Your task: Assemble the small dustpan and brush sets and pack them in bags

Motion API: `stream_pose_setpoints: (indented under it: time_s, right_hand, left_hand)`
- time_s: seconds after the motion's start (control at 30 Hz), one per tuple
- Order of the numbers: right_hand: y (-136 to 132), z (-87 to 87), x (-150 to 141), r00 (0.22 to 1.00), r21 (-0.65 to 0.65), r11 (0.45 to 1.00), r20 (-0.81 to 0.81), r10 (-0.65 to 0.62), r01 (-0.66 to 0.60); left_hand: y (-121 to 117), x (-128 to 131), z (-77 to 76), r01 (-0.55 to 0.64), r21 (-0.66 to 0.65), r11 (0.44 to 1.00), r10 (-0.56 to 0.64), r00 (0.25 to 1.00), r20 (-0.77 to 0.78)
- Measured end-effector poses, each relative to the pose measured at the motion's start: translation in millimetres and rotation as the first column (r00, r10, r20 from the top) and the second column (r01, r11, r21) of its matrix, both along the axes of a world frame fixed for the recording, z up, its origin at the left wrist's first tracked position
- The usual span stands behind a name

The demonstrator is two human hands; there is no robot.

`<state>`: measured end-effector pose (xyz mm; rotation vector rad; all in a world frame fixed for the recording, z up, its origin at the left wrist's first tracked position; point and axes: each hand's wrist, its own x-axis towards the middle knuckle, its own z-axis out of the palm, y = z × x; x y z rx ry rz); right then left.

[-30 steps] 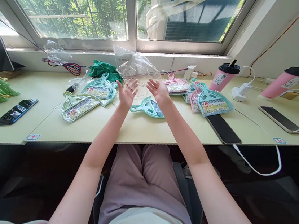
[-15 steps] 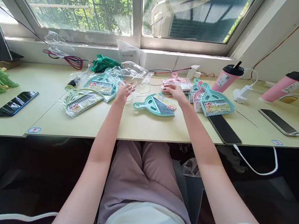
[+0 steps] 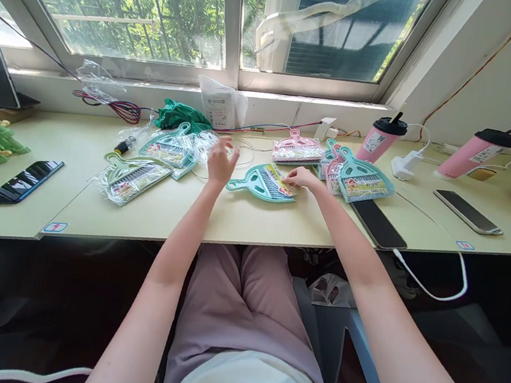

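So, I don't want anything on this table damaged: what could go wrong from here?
The right hand is at the printed card on the middle teal dustpan; a hard tug might bend it. The white cable loops below the table edge beside the black phone, so a snag could pull on the phone. The left pink cup stands beside the white plug; if tipped, any drink inside might wet it.
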<state>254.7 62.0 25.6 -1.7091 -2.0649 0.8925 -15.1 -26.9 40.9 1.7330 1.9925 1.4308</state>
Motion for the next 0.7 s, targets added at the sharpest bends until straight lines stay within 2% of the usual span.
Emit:
stream_pose_setpoints:
  time_s: [0.03, 0.07, 0.1, 0.17, 0.3, 0.4, 0.5, 0.6, 0.7]
  right_hand:
    - [-1.9, -0.1, 2.9, 0.998, -0.034, 0.999, -0.069, -0.008, 0.005]
    - [-4.5, -0.3, 5.3, 0.991, -0.063, 0.998, -0.134, -0.02, 0.012]
    - [-7.6, -0.3, 6.9, 0.981, -0.087, 0.996, -0.193, -0.034, 0.018]
    - [-14.2, 0.0, 7.7, 0.957, -0.132, 0.991, -0.286, -0.054, 0.017]
    - [-22.7, 2.8, 4.4, 0.918, -0.205, 0.979, -0.389, -0.079, -0.003]
    - [-24.1, 3.9, 3.0, 0.907, -0.211, 0.978, -0.409, -0.097, 0.01]
    - [-24.5, 0.8, 3.7, 0.934, -0.172, 0.983, -0.334, -0.126, 0.071]
    - [-25.4, -5.7, 5.1, 0.966, -0.08, 0.986, -0.206, -0.159, 0.145]
    - [-25.8, -12.7, 6.3, 0.975, -0.002, 0.989, -0.165, -0.148, 0.149]
  left_hand:
    - [1.1, 4.1, -2.3, 0.124, -0.123, 0.985, -0.134, 0.988, -0.078]
    - [2.7, 7.4, -5.1, 0.209, -0.248, 0.946, -0.248, 0.959, -0.14]
    - [4.3, 9.7, -8.0, 0.255, -0.352, 0.9, -0.335, 0.923, -0.188]
    - [6.9, 11.4, -12.4, 0.28, -0.466, 0.839, -0.425, 0.873, -0.24]
    - [8.6, 6.9, -14.2, 0.269, -0.514, 0.814, -0.44, 0.864, -0.244]
    - [11.1, 4.1, -15.3, 0.274, -0.523, 0.807, -0.441, 0.869, -0.225]
    - [15.9, 2.9, -19.5, 0.281, -0.505, 0.816, -0.438, 0.87, -0.224]
    - [19.7, 1.8, -23.5, 0.293, -0.48, 0.827, -0.439, 0.87, -0.223]
    - [20.2, 1.1, -24.4, 0.311, -0.434, 0.846, -0.429, 0.88, -0.206]
